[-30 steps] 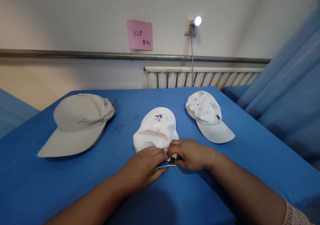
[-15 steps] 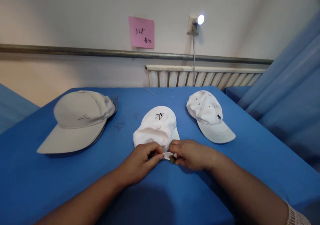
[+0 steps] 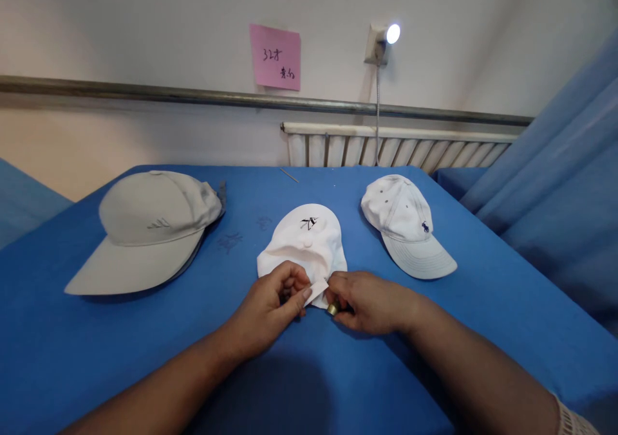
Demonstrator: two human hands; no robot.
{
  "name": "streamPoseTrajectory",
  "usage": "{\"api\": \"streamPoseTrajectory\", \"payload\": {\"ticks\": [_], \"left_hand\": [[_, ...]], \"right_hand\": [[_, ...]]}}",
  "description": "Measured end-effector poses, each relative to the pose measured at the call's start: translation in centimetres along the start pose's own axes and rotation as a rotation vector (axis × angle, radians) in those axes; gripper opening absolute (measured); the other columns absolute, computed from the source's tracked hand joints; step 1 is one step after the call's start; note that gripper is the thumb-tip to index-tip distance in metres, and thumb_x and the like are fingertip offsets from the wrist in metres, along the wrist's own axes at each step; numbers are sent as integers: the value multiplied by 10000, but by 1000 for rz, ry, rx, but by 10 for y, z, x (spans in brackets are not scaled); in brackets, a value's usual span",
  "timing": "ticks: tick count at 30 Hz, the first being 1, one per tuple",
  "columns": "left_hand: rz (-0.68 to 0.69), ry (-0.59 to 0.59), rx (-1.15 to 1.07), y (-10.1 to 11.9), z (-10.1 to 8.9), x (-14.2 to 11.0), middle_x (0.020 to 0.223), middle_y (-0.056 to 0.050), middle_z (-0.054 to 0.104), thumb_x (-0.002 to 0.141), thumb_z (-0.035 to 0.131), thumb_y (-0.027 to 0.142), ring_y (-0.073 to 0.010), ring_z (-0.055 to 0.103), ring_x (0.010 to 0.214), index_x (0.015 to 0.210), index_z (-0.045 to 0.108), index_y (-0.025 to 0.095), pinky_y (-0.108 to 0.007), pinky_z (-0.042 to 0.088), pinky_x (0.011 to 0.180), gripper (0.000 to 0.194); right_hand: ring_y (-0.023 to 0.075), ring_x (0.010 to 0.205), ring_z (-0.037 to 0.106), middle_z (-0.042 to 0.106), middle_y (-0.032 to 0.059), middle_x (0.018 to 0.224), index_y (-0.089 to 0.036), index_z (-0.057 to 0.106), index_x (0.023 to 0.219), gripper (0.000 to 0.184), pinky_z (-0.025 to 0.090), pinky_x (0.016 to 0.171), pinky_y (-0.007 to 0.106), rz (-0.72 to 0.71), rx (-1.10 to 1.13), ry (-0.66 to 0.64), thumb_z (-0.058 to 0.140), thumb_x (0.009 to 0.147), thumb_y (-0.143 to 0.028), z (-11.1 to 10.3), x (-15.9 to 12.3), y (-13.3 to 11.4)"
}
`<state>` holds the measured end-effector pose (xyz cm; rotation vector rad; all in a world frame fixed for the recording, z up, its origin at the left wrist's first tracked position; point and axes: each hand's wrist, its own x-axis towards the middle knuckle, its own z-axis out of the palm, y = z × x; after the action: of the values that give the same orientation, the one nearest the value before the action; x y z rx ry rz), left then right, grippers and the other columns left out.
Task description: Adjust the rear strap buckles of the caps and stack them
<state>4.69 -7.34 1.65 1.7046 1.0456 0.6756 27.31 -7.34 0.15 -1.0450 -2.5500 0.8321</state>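
A white cap [image 3: 304, 235] with a black bird-like print lies on the blue-covered table, its back end facing me. My left hand [image 3: 275, 303] pinches the flat white strap [image 3: 317, 289] at the cap's back between thumb and fingers. Just right of it, my right hand [image 3: 371, 301] is closed at the strap's other side, by a small brass-coloured metal buckle [image 3: 333, 307]. The right fingertips partly cover the buckle. Whether the strap passes through it, I cannot tell.
Beige caps [image 3: 145, 216], seemingly stacked over a darker one, rest at the left. Another white cap [image 3: 403, 222] with a navy emblem sits at the right. A thin stick [image 3: 290, 175] lies by the table's far edge. Blue curtain [image 3: 555, 145] hangs at the right.
The strap in my left fingers has tilted up and more of it shows. My left fingers have shifted slightly left, and the buckle is more visible beneath the right hand.
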Motion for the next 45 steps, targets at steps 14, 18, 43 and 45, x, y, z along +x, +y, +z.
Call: {"api": "streamPoseTrajectory", "payload": {"ticks": [14, 18, 43, 45], "left_hand": [[288, 90, 373, 11, -6, -11, 955, -28, 717, 884, 570, 220, -171, 659, 842, 1058, 650, 218, -277, 513, 762, 192], [344, 89, 415, 7, -6, -12, 947, -23, 713, 909, 543, 205, -164, 659, 842, 1075, 642, 227, -278, 512, 775, 194], [356, 9, 352, 3, -5, -8, 902, 13, 703, 901, 551, 162, -127, 653, 810, 1031, 650, 222, -240, 482, 739, 174], [355, 14, 335, 3, -5, -8, 911, 14, 706, 908, 558, 172, -127, 654, 818, 1032, 651, 222, -238, 482, 744, 163]], "right_hand": [[102, 690, 560, 606, -29, 786, -206, 554, 945, 211, 488, 680, 252, 19, 696, 305, 681, 783, -162, 5, 6, 8], [106, 710, 574, 619, -18, 817, -209, 538, 947, 227, 498, 693, 265, 20, 734, 355, 699, 790, -183, 7, 8, 8], [116, 763, 618, 652, -9, 868, -207, 568, 942, 220, 522, 746, 285, -17, 761, 332, 729, 794, -184, 9, 7, 11], [118, 766, 622, 658, -7, 868, -207, 569, 953, 218, 524, 748, 287, -23, 736, 342, 720, 799, -171, 9, 7, 11]]}}
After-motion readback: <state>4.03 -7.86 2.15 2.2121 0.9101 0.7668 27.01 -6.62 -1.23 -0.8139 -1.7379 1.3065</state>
